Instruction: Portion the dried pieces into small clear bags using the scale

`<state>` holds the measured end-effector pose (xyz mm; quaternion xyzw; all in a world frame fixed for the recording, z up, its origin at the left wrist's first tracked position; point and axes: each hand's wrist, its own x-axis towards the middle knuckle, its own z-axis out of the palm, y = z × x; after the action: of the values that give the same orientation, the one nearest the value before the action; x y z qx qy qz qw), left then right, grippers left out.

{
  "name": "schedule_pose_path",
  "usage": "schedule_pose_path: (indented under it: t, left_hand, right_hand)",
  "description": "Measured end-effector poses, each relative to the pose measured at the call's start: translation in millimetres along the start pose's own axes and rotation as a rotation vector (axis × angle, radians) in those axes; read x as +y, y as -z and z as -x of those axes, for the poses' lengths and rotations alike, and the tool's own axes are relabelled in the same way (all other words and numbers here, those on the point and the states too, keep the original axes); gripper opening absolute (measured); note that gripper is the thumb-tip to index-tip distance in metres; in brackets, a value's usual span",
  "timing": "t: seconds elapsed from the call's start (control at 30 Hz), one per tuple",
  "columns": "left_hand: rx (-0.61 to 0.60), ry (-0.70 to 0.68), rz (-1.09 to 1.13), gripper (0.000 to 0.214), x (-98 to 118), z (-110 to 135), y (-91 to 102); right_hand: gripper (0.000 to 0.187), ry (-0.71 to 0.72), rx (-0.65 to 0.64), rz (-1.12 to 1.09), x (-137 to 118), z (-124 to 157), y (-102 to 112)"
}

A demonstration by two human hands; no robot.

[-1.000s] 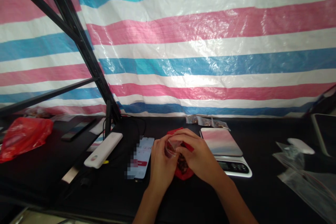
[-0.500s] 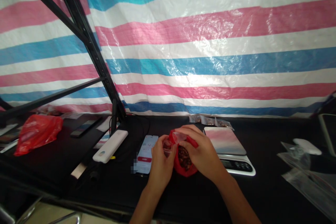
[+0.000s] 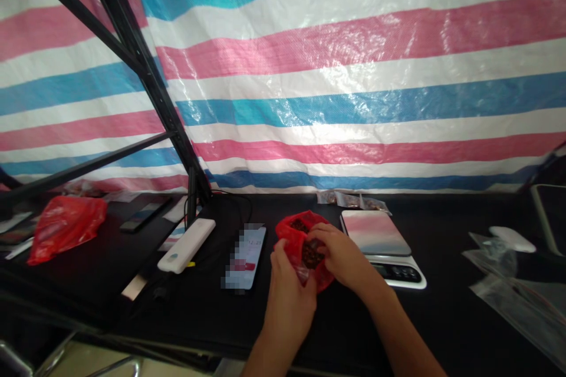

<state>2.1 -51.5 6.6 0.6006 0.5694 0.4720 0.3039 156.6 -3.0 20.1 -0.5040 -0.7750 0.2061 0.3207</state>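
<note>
A red plastic bag [image 3: 284,227] stands open on the black table, with small dark-brown pieces [image 3: 312,256] inside; their exact kind I cannot make out. My left hand [image 3: 289,285] is closed at the bag's near left side, holding a small clear plastic bag [image 3: 302,273] that its fingers partly cover. From the right, my right hand [image 3: 342,253] reaches into the red bag's mouth, fingertips pinched together among the brown pieces. Just right of that hand lies a white kitchen scale [image 3: 375,232]. A phone [image 3: 246,262] showing a timer rests left of my left hand.
Small filled clear bags [image 3: 349,200] lie along the back edge. Flat clear bags [image 3: 508,294] and a white oval object [image 3: 513,239] are at the right. Leftward are a white power bank [image 3: 187,245], another red bag [image 3: 68,227] and a black metal post [image 3: 152,82].
My right hand has let go of the clear bag and moved its fingers into the brown pieces. My left hand has shifted right and nearer, keeping the clear bag. The red bag's mouth lies wider.
</note>
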Motion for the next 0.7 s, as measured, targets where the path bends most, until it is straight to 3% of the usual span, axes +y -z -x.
schedule_pose_path:
  t: [0.17,0.4,0.57,0.7]
  left_hand:
    - [0.058,0.065,0.224,0.041,-1,-22,-9.9]
    - [0.040,0.358,0.508,0.039,1,-35,-19.0]
    - [0.066,0.368,0.634,0.039,-4,-39,-23.7]
    - [0.070,0.246,0.572,0.048,-13,-44,-26.3]
  right_hand:
    - [0.055,-0.018,-0.059,-0.089,-3,0,3]
    - [0.047,-0.079,-0.007,-0.013,3,-2,-6]
    - [0.044,-0.154,0.090,-0.103,5,-4,-10]
    - [0.039,-0.223,0.171,-0.233,6,-7,-13]
